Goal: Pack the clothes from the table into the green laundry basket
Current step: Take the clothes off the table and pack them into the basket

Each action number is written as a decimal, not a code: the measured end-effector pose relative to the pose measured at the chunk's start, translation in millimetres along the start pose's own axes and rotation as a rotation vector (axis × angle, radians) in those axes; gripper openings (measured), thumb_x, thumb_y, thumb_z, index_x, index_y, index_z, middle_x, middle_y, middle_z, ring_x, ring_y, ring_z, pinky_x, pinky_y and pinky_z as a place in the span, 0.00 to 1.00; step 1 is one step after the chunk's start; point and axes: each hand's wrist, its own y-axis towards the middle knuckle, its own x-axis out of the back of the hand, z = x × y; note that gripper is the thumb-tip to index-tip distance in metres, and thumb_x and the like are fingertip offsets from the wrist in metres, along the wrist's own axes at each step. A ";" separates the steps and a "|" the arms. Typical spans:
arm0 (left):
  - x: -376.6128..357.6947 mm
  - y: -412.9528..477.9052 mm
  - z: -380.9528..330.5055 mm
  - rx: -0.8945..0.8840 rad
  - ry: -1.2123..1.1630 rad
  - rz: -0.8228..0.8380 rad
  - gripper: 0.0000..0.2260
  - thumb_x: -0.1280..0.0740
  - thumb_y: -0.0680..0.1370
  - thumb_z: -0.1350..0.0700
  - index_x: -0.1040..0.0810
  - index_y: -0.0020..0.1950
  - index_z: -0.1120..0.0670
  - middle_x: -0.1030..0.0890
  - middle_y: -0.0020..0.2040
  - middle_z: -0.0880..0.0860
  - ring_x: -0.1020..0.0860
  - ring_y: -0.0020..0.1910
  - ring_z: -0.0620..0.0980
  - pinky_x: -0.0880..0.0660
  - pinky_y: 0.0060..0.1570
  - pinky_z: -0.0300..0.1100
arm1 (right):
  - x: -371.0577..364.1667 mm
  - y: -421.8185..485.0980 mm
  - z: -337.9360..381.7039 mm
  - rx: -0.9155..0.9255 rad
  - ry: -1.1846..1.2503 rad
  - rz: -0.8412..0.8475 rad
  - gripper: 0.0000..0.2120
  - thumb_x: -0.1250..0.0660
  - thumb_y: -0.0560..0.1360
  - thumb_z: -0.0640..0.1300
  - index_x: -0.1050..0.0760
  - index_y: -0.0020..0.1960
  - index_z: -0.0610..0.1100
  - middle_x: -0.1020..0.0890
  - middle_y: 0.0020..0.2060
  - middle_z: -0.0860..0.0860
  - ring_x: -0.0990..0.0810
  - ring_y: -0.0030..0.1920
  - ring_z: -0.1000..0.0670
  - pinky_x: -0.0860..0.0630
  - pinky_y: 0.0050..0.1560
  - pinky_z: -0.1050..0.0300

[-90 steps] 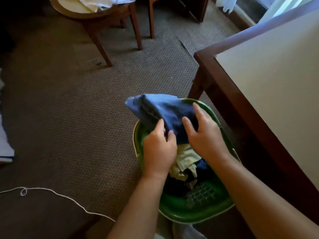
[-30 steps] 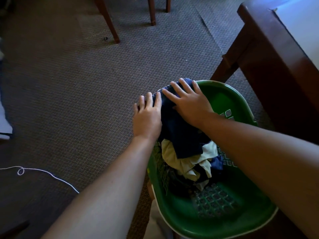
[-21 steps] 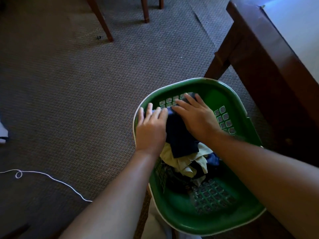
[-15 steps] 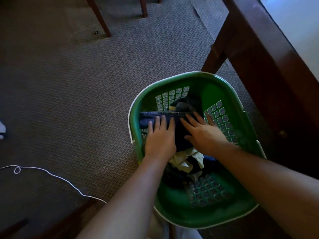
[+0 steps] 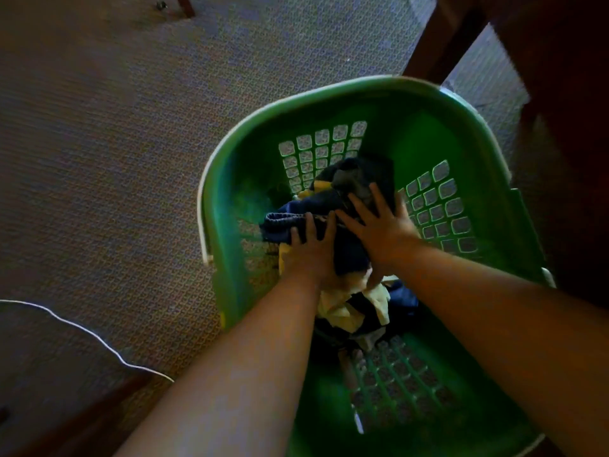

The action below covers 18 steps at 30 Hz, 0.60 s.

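The green laundry basket (image 5: pixel 438 133) stands on the carpet beside the table leg. Inside lies a pile of clothes: a dark blue garment (image 5: pixel 349 255) on top, pale yellow cloth (image 5: pixel 336 308) under it. My left hand (image 5: pixel 311 249) presses flat on the blue garment's left side, fingers straight. My right hand (image 5: pixel 382 232) presses on its right side with fingers spread. Both hands are down inside the basket.
A dark wooden table leg (image 5: pixel 438 44) and the table's edge stand at the upper right, close behind the basket. A white cord (image 5: pixel 89 331) runs over the carpet at the left. A chair leg (image 5: pixel 184 4) shows at the top.
Both hands have pushed the blue garment from the basket's far rim down onto the pile inside. The view has tilted downward and closer over the basket.
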 end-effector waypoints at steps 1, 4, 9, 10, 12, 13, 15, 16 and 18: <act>-11.0 10.3 3.0 -0.001 0.017 0.017 0.58 0.23 0.73 0.43 0.68 0.82 0.42 0.68 0.83 0.57 0.61 0.80 0.73 0.41 0.73 0.72 | -16.5 9.1 -0.5 0.003 0.029 0.035 0.74 0.22 0.56 0.72 0.75 0.77 0.57 0.70 0.79 0.49 0.72 0.76 0.33 0.62 0.74 0.27; -44.2 40.8 12.0 -0.012 0.041 0.023 0.61 0.20 0.70 0.42 0.68 0.83 0.44 0.66 0.83 0.58 0.62 0.80 0.74 0.44 0.75 0.71 | -63.6 34.1 -0.9 0.008 0.172 0.038 0.76 0.19 0.53 0.69 0.76 0.77 0.59 0.66 0.80 0.50 0.68 0.77 0.32 0.59 0.77 0.31; -79.1 91.6 31.2 0.023 0.041 -0.003 0.62 0.19 0.69 0.43 0.68 0.82 0.44 0.65 0.84 0.57 0.62 0.80 0.72 0.44 0.75 0.72 | -100.0 76.4 4.5 0.020 0.234 -0.027 0.72 0.19 0.56 0.67 0.70 0.79 0.59 0.58 0.81 0.49 0.57 0.79 0.31 0.52 0.78 0.34; -82.3 101.5 36.7 0.010 0.058 -0.008 0.63 0.20 0.69 0.41 0.68 0.82 0.44 0.64 0.84 0.57 0.62 0.81 0.71 0.45 0.75 0.72 | -102.9 83.8 4.9 0.022 0.240 -0.036 0.70 0.19 0.57 0.67 0.69 0.79 0.59 0.58 0.81 0.49 0.56 0.79 0.32 0.50 0.78 0.35; -87.5 115.7 46.1 -0.024 0.102 -0.032 0.64 0.21 0.66 0.37 0.70 0.82 0.44 0.62 0.84 0.58 0.62 0.82 0.68 0.47 0.75 0.73 | -108.3 91.2 4.1 0.027 0.250 -0.065 0.69 0.20 0.59 0.66 0.69 0.79 0.60 0.56 0.81 0.49 0.54 0.79 0.32 0.48 0.78 0.35; -88.4 117.5 48.3 -0.031 0.114 -0.047 0.65 0.22 0.65 0.35 0.70 0.82 0.44 0.62 0.84 0.57 0.61 0.82 0.68 0.47 0.75 0.73 | -109.2 91.0 4.1 0.024 0.257 -0.082 0.68 0.21 0.59 0.66 0.69 0.79 0.60 0.56 0.81 0.49 0.54 0.79 0.32 0.48 0.78 0.35; -87.2 111.2 46.9 -0.031 0.115 -0.053 0.65 0.22 0.65 0.34 0.70 0.81 0.44 0.63 0.84 0.57 0.62 0.82 0.68 0.48 0.76 0.72 | -106.7 83.2 6.8 0.012 0.262 -0.081 0.65 0.22 0.63 0.63 0.69 0.79 0.60 0.58 0.81 0.49 0.57 0.79 0.32 0.52 0.78 0.35; -84.3 101.6 43.3 -0.023 0.113 -0.058 0.65 0.21 0.66 0.35 0.70 0.81 0.44 0.64 0.84 0.57 0.63 0.82 0.68 0.48 0.76 0.72 | -104.3 76.6 9.4 0.004 0.258 -0.071 0.64 0.22 0.65 0.61 0.70 0.79 0.59 0.61 0.81 0.49 0.60 0.79 0.32 0.54 0.77 0.34; -77.4 75.7 33.8 0.010 0.106 -0.082 0.63 0.21 0.68 0.38 0.70 0.82 0.44 0.65 0.84 0.56 0.63 0.82 0.67 0.46 0.76 0.70 | -99.8 60.3 13.1 0.001 0.281 -0.066 0.63 0.23 0.67 0.59 0.74 0.77 0.59 0.67 0.80 0.48 0.66 0.78 0.34 0.58 0.77 0.31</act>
